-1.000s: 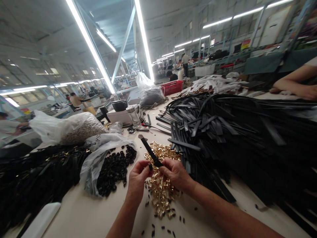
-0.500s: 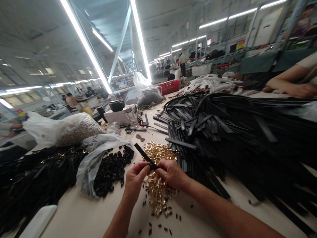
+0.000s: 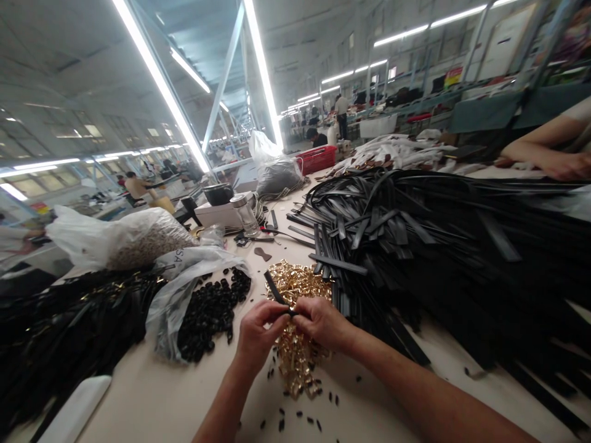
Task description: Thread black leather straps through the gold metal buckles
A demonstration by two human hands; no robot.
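Observation:
Between the fingertips of both hands is a black strap (image 3: 274, 287), its free end pointing up and away to the left. My left hand (image 3: 259, 325) pinches it from the left, and my right hand (image 3: 319, 320) pinches it from the right, the two nearly touching. The fingers hide the strap's near end. Beneath and beyond the hands spreads a heap of gold metal buckles (image 3: 299, 283). To the left, small black loops (image 3: 207, 320) spill out of a clear plastic bag (image 3: 162, 326).
A large pile of black straps (image 3: 383, 215) covers the right side. More black straps (image 3: 60, 332) lie at the left below a filled plastic bag (image 3: 138, 240). A glass jar (image 3: 247, 216) and a red basket (image 3: 317, 160) stand farther back. Another person's forearm (image 3: 545, 141) rests at the right.
Both hands have drawn closer together on the strap. Its free end has swung to the right and stands steeper. My left hand has shifted slightly right.

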